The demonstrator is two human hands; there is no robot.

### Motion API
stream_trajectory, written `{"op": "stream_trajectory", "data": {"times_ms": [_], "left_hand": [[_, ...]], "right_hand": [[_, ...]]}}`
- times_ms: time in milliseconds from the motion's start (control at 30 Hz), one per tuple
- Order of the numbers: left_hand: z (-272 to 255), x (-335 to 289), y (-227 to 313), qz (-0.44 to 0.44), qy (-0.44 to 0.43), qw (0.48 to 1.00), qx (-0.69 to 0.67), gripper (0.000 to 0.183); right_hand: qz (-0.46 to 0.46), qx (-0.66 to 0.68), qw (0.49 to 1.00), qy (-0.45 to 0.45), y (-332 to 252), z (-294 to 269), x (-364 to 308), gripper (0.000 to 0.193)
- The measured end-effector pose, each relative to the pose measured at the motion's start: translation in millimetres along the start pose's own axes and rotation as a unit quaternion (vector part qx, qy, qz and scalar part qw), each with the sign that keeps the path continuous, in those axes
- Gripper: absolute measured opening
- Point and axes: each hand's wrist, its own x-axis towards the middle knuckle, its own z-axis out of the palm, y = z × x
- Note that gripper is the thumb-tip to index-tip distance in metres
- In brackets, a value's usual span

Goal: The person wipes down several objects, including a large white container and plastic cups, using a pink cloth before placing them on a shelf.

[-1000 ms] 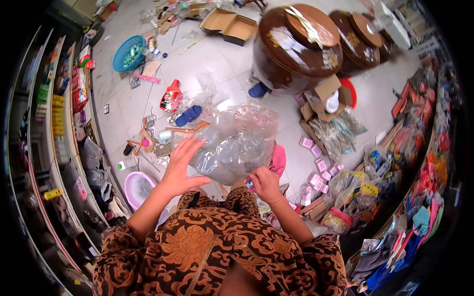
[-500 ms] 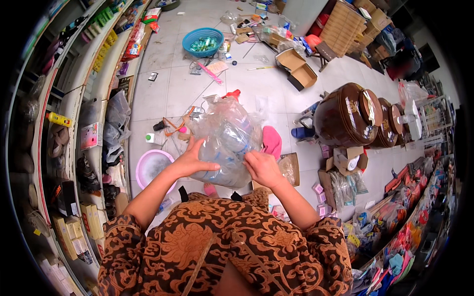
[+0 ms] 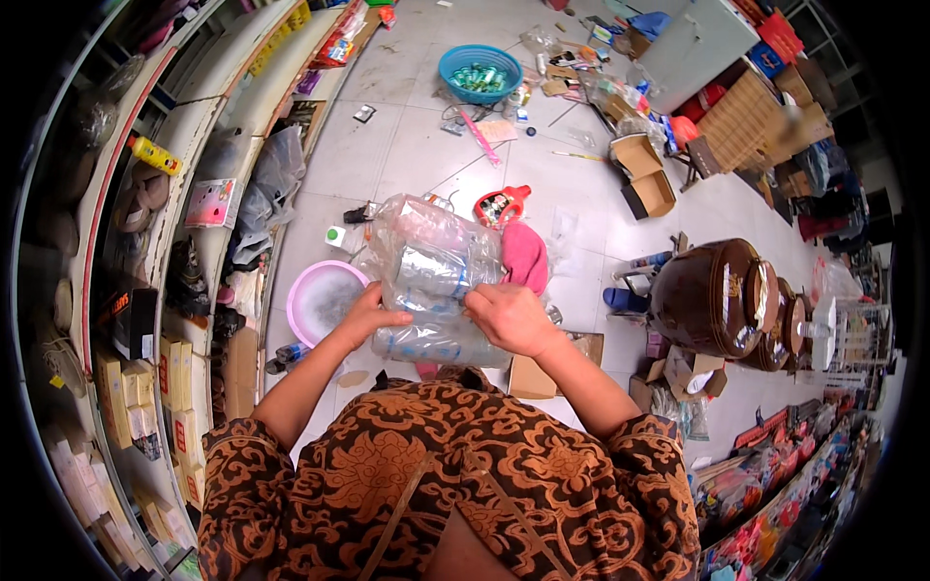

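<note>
A clear, crinkled plastic bag (image 3: 438, 266) with faint blue print is held in front of my body, above the floor. Bulky, see-through round shapes fill it, but I cannot make out what they are. My left hand (image 3: 364, 320) grips its left side, thumb in front and fingers partly hidden behind. On the right, my right hand (image 3: 511, 318) is closed on the plastic, knuckles up. Just beyond the bag lie a pink cloth (image 3: 525, 257) and a red plastic container (image 3: 502, 206). Left of my left hand stands a pink basin (image 3: 294, 308) with whitish, cloudy contents.
Shelves of goods (image 3: 218, 145) run along the left. Farther off stand a blue basket (image 3: 455, 81) of green items and an open cardboard box (image 3: 644, 179). Big brown jars (image 3: 699, 300) are on the right. Piled packages (image 3: 775, 489) fill the lower right. Litter covers the far floor.
The bag looks flatter and more spread sideways, its top lower, uncovering more of the red container. My left thumb has come closer to the fingers. The whole view has shifted.
</note>
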Motion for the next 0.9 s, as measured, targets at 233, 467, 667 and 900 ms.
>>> {"op": "stream_trajectory", "data": {"times_ms": [233, 467, 667, 900], "left_hand": [[1, -11, 28, 0.017, 0.120, 0.975, -0.187, 0.056], [-19, -8, 39, 0.071, 0.226, 0.930, -0.281, 0.052], [-24, -4, 79, 0.154, 0.313, 0.882, -0.318, 0.055], [-67, -32, 79, 0.232, 0.325, 0.865, -0.304, 0.056]], "right_hand": [[-0.034, 0.057, 0.996, 0.059, 27, -20, 53, 0.017], [0.168, 0.771, 0.514, 0.335, 35, -75, 115, 0.030], [0.070, 0.272, 0.929, 0.239, -8, -18, 142, 0.064], [-0.082, 0.053, 0.979, 0.180, -47, 24, 173, 0.058]]}}
